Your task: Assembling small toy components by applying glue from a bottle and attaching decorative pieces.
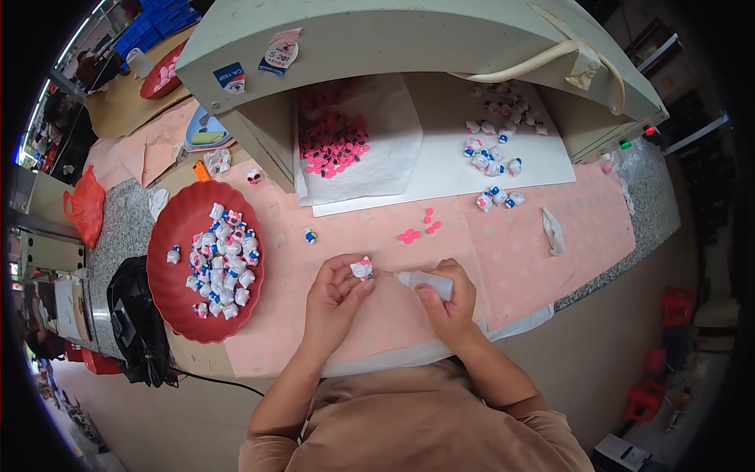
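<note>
Between the fingers and thumb of my left hand [334,303] is a small white figurine [362,268] with a bit of pink on it. My right hand [454,303] is wrapped round a translucent squeeze bottle [432,284], its thin nozzle pointing left at the figurine, close to it. Whether the tip touches the figurine I cannot tell. Just beyond my hands, several small pink pieces [410,236] lie on the pink sheet [362,224]. A single white-and-blue figurine [311,236] stands farther left.
A red scalloped tray [161,287] piled with figurines sits at left. Ahead, a grey-green hooded box [393,39] shelters pink pieces [334,145] on white paper and more figurines [491,161]. A crumpled white strip [553,232] lies at right; a black bag [135,322] hangs by the left edge.
</note>
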Available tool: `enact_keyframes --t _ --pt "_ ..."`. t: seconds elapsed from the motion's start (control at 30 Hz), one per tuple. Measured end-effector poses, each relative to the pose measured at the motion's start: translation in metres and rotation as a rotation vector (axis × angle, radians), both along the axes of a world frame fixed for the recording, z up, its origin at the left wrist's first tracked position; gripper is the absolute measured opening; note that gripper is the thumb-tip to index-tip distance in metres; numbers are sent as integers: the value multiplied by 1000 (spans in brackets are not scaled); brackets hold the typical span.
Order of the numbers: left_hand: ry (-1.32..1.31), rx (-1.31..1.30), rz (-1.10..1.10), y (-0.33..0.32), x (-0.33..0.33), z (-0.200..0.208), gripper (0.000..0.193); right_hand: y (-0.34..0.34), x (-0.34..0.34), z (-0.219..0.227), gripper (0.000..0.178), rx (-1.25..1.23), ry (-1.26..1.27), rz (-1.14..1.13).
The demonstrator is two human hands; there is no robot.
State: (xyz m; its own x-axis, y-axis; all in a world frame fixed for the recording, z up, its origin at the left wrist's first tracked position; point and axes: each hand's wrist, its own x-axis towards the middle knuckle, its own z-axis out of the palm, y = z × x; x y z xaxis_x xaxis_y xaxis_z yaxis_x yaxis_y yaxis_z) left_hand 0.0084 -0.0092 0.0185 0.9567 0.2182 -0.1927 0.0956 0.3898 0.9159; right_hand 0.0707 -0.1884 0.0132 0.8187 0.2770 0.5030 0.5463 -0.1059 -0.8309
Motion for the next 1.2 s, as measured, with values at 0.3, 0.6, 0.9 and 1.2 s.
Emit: enact_keyframes --t 0.3,0.6,0.9,1.2 --pt "7 -2 -10 3 1 1 38 -2 2 2 20 86 405 -8" --pt "-11 -79 -6 6 -2 1 39 4 55 21 25 -578 41 15" --pt "-12 -60 -50 13 -6 -4 44 9 46 34 16 -571 170 60" --pt "-63 -107 -72 15 -6 -7 44 6 30 39 14 -675 82 103"
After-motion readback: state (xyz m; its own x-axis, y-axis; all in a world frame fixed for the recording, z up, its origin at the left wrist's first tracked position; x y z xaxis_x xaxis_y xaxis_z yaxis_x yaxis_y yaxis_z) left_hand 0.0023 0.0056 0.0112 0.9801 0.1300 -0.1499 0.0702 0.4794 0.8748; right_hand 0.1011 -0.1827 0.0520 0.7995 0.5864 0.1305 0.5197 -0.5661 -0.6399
